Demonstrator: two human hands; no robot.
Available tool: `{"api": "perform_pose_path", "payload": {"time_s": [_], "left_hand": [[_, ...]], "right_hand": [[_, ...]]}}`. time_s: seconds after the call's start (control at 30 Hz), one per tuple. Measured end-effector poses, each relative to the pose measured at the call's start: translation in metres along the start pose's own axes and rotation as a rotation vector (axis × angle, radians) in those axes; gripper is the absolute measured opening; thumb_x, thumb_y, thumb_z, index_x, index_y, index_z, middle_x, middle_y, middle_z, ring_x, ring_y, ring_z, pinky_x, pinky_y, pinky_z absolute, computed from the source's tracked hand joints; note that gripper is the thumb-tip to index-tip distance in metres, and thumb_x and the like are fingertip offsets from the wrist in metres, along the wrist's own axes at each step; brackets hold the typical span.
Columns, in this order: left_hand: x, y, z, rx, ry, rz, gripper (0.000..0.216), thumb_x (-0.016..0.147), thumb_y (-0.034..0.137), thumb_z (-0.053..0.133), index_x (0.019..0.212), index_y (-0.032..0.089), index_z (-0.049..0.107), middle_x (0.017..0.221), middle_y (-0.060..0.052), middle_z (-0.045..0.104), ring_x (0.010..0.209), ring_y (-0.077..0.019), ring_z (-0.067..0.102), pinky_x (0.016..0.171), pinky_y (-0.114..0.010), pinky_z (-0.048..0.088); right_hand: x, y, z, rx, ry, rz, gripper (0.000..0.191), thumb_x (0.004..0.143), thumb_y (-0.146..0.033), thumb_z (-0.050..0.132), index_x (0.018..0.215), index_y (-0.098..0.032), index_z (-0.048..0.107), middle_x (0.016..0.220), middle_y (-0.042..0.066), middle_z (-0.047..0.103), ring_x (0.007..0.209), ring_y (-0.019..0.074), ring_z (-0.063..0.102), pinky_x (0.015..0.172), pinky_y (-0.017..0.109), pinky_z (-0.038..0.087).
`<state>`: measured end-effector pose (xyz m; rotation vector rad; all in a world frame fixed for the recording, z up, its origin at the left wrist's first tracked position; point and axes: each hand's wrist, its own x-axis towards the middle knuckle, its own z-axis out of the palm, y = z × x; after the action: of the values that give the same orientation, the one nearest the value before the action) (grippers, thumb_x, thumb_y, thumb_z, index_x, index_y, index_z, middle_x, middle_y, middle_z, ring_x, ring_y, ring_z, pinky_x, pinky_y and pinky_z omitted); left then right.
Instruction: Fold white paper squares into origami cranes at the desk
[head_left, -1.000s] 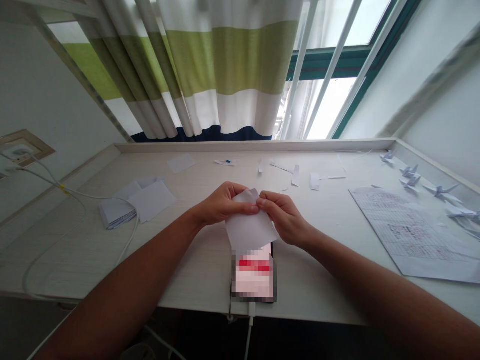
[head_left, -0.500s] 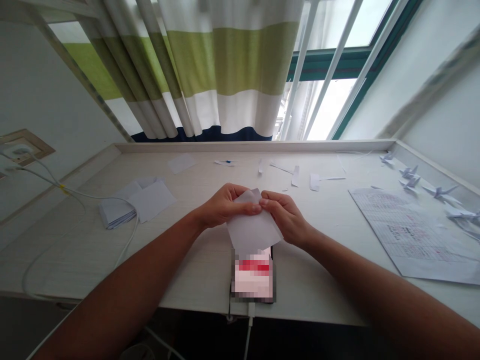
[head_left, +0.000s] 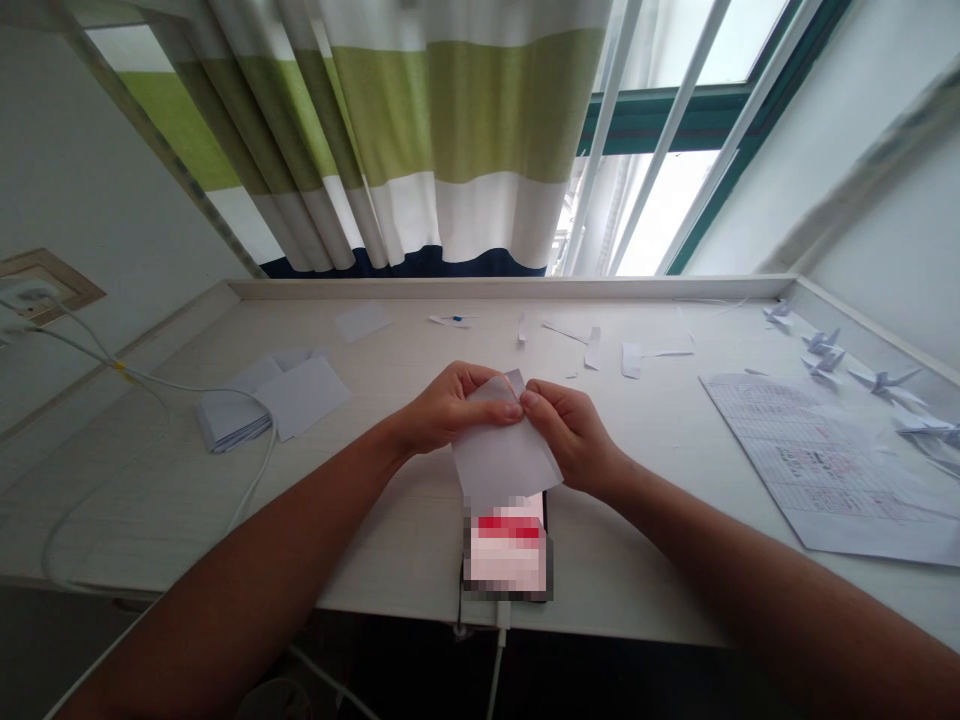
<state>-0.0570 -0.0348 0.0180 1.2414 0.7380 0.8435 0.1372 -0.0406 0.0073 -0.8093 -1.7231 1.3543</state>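
Note:
A white sheet of paper (head_left: 504, 458) is held up over the desk between both hands, its lower part spreading down toward me. My left hand (head_left: 459, 408) is closed on its upper left side, the thumb lying across the front. At the top right edge my right hand (head_left: 570, 425) pinches the paper between thumb and fingers. The two thumb tips nearly meet near the paper's top corner. The fingers behind the sheet are hidden. Just below the paper lies a phone (head_left: 506, 560) with a blurred screen, a charging plug (head_left: 503, 620) in its near end.
Stacked white paper (head_left: 238, 408) lies on the left, with a white cable (head_left: 259, 480) looping past it. Paper scraps (head_left: 592, 348) are strewn toward the back. On the right are a printed sheet (head_left: 832, 465) and several folded paper cranes (head_left: 885, 380) along the desk's raised edge.
My right thumb has shifted slightly along the paper's upper edge, and a little more of the corner shows between the hands. Both hands keep their hold; the view has tilted slightly.

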Motion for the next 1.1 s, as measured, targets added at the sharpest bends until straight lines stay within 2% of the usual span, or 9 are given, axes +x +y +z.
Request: {"api": "perform_pose_path", "payload": {"time_s": [0.13, 0.33, 0.5, 0.6, 0.7, 0.8, 0.87, 0.97, 1.1], "left_hand": [[0.000, 0.007, -0.004, 0.071, 0.011, -0.013, 0.032, 0.073, 0.041, 0.089, 0.078, 0.013, 0.074, 0.069, -0.002, 0.070, 0.055, -0.0114, 0.063, 0.049, -0.020, 0.047], [0.001, 0.013, -0.015, 0.182, 0.065, -0.057, 0.034, 0.067, 0.039, 0.092, 0.076, 0.013, 0.074, 0.070, -0.003, 0.071, 0.059, -0.0151, 0.066, 0.050, -0.022, 0.047], [0.006, 0.008, -0.011, -0.169, 0.220, 0.082, 0.039, 0.068, 0.047, 0.087, 0.084, 0.014, 0.074, 0.070, -0.003, 0.071, 0.061, -0.0170, 0.068, 0.056, -0.025, 0.051], [0.006, 0.004, -0.001, -0.289, 0.153, 0.115, 0.060, 0.069, 0.067, 0.080, 0.098, 0.015, 0.076, 0.085, -0.010, 0.077, 0.084, -0.0286, 0.075, 0.073, -0.035, 0.059], [0.005, 0.002, 0.004, -0.292, 0.066, 0.140, 0.071, 0.070, 0.073, 0.077, 0.111, 0.016, 0.075, 0.100, -0.014, 0.079, 0.103, -0.0350, 0.075, 0.086, -0.041, 0.060], [0.004, 0.002, 0.001, -0.263, 0.060, 0.123, 0.070, 0.070, 0.069, 0.079, 0.114, 0.014, 0.074, 0.103, -0.016, 0.079, 0.106, -0.0365, 0.074, 0.088, -0.042, 0.059], [0.005, 0.002, -0.001, -0.206, 0.085, 0.068, 0.062, 0.070, 0.057, 0.087, 0.112, 0.013, 0.075, 0.101, -0.015, 0.079, 0.101, -0.0336, 0.075, 0.085, -0.040, 0.060], [0.007, -0.001, 0.001, -0.139, 0.203, -0.021, 0.051, 0.066, 0.035, 0.095, 0.107, 0.012, 0.076, 0.098, -0.012, 0.079, 0.089, -0.0258, 0.074, 0.079, -0.035, 0.060], [0.008, -0.004, 0.010, -0.155, 0.304, -0.016, 0.041, 0.064, 0.028, 0.097, 0.097, 0.012, 0.079, 0.093, -0.009, 0.079, 0.083, -0.0210, 0.072, 0.076, -0.032, 0.059]], "right_hand": [[0.003, 0.004, -0.003, 0.069, -0.028, -0.005, 0.048, 0.097, -0.062, 0.057, 0.072, -0.023, 0.048, 0.067, -0.001, 0.050, 0.061, 0.0136, 0.045, 0.052, 0.027, 0.036], [0.010, 0.017, -0.011, 0.150, -0.145, 0.009, 0.044, 0.097, -0.053, 0.062, 0.069, -0.020, 0.056, 0.067, -0.001, 0.053, 0.062, 0.0130, 0.047, 0.057, 0.028, 0.038], [0.012, 0.014, -0.012, 0.151, 0.015, -0.103, 0.041, 0.098, -0.053, 0.062, 0.073, -0.021, 0.058, 0.070, 0.000, 0.056, 0.066, 0.0144, 0.050, 0.060, 0.029, 0.041], [0.012, 0.009, -0.012, 0.116, 0.147, -0.180, 0.040, 0.099, -0.050, 0.063, 0.071, -0.022, 0.056, 0.067, -0.002, 0.051, 0.063, 0.0138, 0.045, 0.059, 0.029, 0.038], [0.012, 0.006, -0.015, 0.091, 0.175, -0.187, 0.040, 0.099, -0.049, 0.061, 0.070, -0.023, 0.052, 0.066, -0.003, 0.048, 0.061, 0.0137, 0.042, 0.056, 0.029, 0.036], [0.011, 0.005, -0.019, -0.030, 0.172, -0.203, 0.038, 0.102, -0.046, 0.057, 0.073, -0.023, 0.051, 0.068, -0.001, 0.052, 0.063, 0.0148, 0.047, 0.057, 0.030, 0.039], [0.010, 0.004, -0.021, -0.160, 0.148, -0.212, 0.035, 0.103, -0.043, 0.053, 0.074, -0.022, 0.051, 0.070, 0.000, 0.054, 0.064, 0.0150, 0.049, 0.058, 0.030, 0.039], [0.009, 0.003, -0.021, -0.289, 0.094, -0.223, 0.033, 0.104, -0.037, 0.049, 0.075, -0.022, 0.049, 0.069, 0.000, 0.055, 0.061, 0.0141, 0.047, 0.057, 0.030, 0.038], [0.010, 0.004, -0.019, -0.327, 0.079, -0.257, 0.030, 0.102, -0.033, 0.049, 0.074, -0.023, 0.046, 0.066, -0.001, 0.053, 0.060, 0.0137, 0.045, 0.057, 0.030, 0.036]]}}
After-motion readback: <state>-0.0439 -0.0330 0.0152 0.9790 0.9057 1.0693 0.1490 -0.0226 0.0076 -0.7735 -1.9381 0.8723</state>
